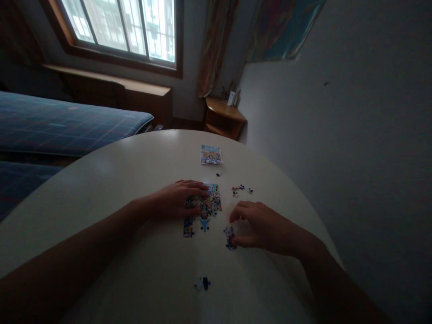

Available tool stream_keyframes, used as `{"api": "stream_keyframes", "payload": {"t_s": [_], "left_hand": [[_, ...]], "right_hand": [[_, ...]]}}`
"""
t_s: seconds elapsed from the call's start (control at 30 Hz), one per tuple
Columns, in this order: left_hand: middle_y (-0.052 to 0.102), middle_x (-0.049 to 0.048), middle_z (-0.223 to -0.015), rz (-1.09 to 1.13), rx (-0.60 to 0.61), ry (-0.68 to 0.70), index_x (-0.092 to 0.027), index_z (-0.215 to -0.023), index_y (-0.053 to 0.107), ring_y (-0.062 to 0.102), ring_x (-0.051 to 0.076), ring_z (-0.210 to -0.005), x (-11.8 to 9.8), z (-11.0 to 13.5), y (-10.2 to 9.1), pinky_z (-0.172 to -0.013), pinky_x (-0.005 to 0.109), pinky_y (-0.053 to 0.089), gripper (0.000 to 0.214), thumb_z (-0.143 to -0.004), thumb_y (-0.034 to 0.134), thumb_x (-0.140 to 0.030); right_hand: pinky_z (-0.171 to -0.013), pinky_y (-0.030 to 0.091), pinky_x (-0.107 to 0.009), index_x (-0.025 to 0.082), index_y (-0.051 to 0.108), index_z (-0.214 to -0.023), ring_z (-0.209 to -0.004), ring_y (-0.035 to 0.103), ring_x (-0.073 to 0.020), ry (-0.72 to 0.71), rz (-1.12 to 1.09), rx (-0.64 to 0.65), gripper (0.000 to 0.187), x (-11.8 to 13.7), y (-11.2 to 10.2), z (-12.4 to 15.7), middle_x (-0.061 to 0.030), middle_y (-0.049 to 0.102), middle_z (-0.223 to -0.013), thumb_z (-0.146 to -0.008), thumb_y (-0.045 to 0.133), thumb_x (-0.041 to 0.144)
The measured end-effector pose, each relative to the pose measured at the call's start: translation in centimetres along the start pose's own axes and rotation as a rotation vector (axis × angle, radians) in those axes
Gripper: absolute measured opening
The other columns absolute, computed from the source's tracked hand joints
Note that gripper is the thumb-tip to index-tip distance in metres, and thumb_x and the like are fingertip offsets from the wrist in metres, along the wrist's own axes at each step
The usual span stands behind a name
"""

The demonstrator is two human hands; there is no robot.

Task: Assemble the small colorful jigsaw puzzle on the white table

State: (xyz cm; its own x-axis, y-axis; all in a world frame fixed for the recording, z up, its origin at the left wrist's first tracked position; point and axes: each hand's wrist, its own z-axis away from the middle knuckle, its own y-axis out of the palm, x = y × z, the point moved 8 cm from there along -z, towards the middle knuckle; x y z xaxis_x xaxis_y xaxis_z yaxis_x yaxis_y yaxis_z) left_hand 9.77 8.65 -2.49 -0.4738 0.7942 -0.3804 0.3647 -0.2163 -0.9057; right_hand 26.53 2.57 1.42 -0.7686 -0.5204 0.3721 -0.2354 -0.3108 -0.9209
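Note:
A partly joined jigsaw puzzle (209, 204) lies in the middle of the round white table (135, 162). My left hand (175, 200) rests flat on its left edge with fingers stretched out. My right hand (259, 225) sits just right of the puzzle, fingers curled, thumb and fingertips touching a small cluster of joined pieces (230, 236) on the table. Loose pieces (240, 190) lie scattered beyond my right hand. One more small piece group (202, 283) lies nearer to me.
A small picture card or packet (211, 155) lies farther back on the table. A bed with a blue checked cover (60, 123) stands at the left. A wooden corner shelf (224, 118) and a window (124, 27) are behind; a wall runs along the right.

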Motion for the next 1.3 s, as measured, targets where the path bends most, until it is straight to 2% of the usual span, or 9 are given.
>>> {"api": "stream_keyframes", "payload": {"t_s": [0.23,0.4,1.03,1.13,1.3], "left_hand": [[0.052,0.0053,-0.148,-0.013,0.016,-0.029,-0.027,-0.132,0.059,0.047,0.026,-0.136,-0.3,0.0,-0.1,-0.114,0.043,0.034,0.046,-0.089,0.065,-0.044],[0.052,0.0054,-0.148,-0.012,0.004,-0.028,-0.027,-0.132,0.058,0.046,0.027,-0.137,-0.2,0.1,-0.2,-0.114,0.044,0.035,0.047,-0.09,0.064,-0.047],[0.048,0.0057,-0.151,-0.087,-0.015,0.018,-0.026,-0.138,0.054,0.041,0.025,-0.141,-0.4,0.4,0.2,-0.117,0.043,0.032,0.044,-0.098,0.052,-0.044],[0.052,0.007,-0.147,-0.011,-0.055,0.027,-0.024,-0.134,0.057,0.043,0.026,-0.139,-0.5,0.3,-0.4,-0.116,0.044,0.034,0.038,-0.1,0.047,-0.038],[0.062,0.0096,-0.132,0.332,-0.261,-0.001,-0.02,-0.124,0.062,0.055,0.025,-0.125,0.4,0.5,-2.2,-0.109,0.042,0.04,0.04,-0.104,0.033,-0.039]], "right_hand": [[-0.077,0.049,-0.032,0.023,0.07,-0.096,-0.088,0.063,-0.0204,0.006,0.008,-0.059,0.02,-0.2,0.4,-1.1,-0.0051,0.068,-0.101,-0.08,0.078,0.033],[-0.08,0.049,-0.032,0.023,0.071,-0.099,-0.09,0.062,-0.0196,-0.042,-0.021,-0.069,0.021,0.2,0.7,-1.4,-0.0045,0.067,-0.102,-0.081,0.078,0.032],[-0.078,0.047,-0.03,0.022,0.07,-0.097,-0.09,0.061,-0.0185,-0.039,-0.045,-0.101,0.019,-0.4,0.5,-1.6,-0.0043,0.066,-0.1,-0.081,0.077,0.031],[-0.077,0.046,-0.029,0.022,0.07,-0.098,-0.088,0.06,-0.0177,-0.04,-0.046,-0.11,0.019,-0.5,0.3,-1.5,-0.004,0.066,-0.099,-0.082,0.076,0.03],[-0.074,0.044,-0.027,0.021,0.069,-0.093,-0.081,0.058,-0.0147,-0.087,-0.083,-0.087,0.012,1.2,0.2,-1.2,-0.0024,0.065,-0.092,-0.085,0.073,0.029]]}}
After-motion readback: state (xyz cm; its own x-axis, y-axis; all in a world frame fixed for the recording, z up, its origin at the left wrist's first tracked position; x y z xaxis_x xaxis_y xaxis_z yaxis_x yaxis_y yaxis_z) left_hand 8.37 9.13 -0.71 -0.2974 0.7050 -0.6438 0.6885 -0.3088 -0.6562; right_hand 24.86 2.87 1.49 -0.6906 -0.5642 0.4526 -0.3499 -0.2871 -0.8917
